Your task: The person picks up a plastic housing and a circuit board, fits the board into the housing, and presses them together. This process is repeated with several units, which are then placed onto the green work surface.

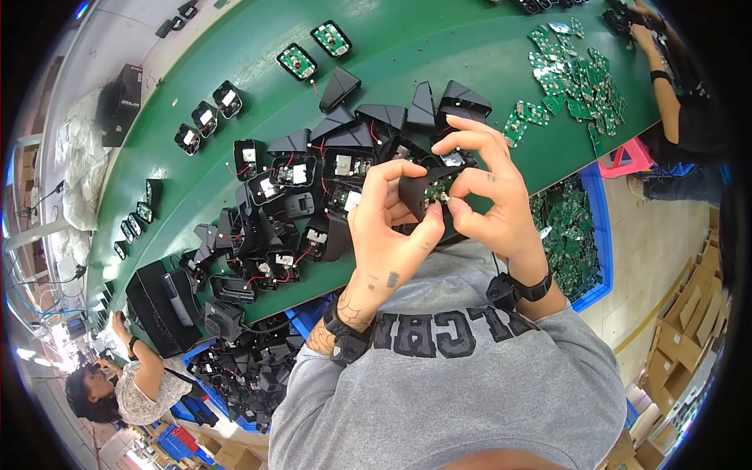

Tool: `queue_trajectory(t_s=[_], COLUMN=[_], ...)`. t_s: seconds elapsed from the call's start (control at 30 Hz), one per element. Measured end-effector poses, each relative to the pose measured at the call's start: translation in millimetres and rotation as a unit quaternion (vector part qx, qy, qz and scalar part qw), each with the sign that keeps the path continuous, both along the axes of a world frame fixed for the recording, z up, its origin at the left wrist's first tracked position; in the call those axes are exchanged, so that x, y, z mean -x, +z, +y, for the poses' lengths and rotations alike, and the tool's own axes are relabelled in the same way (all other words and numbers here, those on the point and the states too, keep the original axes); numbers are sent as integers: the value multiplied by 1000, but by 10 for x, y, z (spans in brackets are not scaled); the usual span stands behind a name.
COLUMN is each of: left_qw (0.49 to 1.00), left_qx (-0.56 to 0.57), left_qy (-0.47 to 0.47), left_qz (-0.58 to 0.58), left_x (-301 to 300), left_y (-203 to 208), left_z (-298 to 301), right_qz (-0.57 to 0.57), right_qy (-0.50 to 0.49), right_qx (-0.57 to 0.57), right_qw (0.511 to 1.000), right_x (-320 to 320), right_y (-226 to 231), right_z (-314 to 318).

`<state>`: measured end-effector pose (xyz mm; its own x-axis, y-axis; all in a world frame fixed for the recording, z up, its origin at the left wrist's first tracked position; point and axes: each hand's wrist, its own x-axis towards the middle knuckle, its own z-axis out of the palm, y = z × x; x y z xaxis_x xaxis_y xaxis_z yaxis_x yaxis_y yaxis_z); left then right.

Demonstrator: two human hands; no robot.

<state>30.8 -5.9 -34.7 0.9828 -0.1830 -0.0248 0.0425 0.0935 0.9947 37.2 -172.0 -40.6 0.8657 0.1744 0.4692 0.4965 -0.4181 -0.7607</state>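
Note:
Both of my hands are raised over the near edge of the green table. My left hand (pixel 392 223) grips a black plastic housing (pixel 413 188) between its fingers and thumb. A small green circuit board (pixel 441 189) sits at the housing's open side. My right hand (pixel 495 200) pinches the board's edge with thumb and index finger, its other fingers curved above. What lies right between those fingertips is too small to make out. Just beyond my hands are several open black housings (pixel 345 163), some with white parts and red wires inside.
Loose green circuit boards (pixel 576 82) are heaped at the far right, and a blue bin (pixel 601 243) of boards stands below. Two board-fitted housings (pixel 330 39) lie at the back. Another blue bin (pixel 258 428) of black parts is lower left. One person (pixel 141 384) works left, another (pixel 681 117) right.

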Motion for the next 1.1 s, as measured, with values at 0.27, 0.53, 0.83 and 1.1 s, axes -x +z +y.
queue_trajectory(t_s=[0.27,0.53,0.83,1.1], left_qw=[990,975,990,978], left_qx=[-85,-145,-85,-140], left_qy=[24,57,30,4], left_qz=[-106,-160,-108,-157], left_x=[51,98,87,125], left_y=[-104,-157,-151,-170], left_z=[-11,-64,-50,-56], right_qz=[108,68,167,166], right_qy=[34,28,19,71], right_qx=[-49,-10,-72,-80], right_qw=[992,997,983,980], right_x=[5,30,103,71], right_y=[53,80,-11,-23], right_z=[-6,-3,-122,-139])
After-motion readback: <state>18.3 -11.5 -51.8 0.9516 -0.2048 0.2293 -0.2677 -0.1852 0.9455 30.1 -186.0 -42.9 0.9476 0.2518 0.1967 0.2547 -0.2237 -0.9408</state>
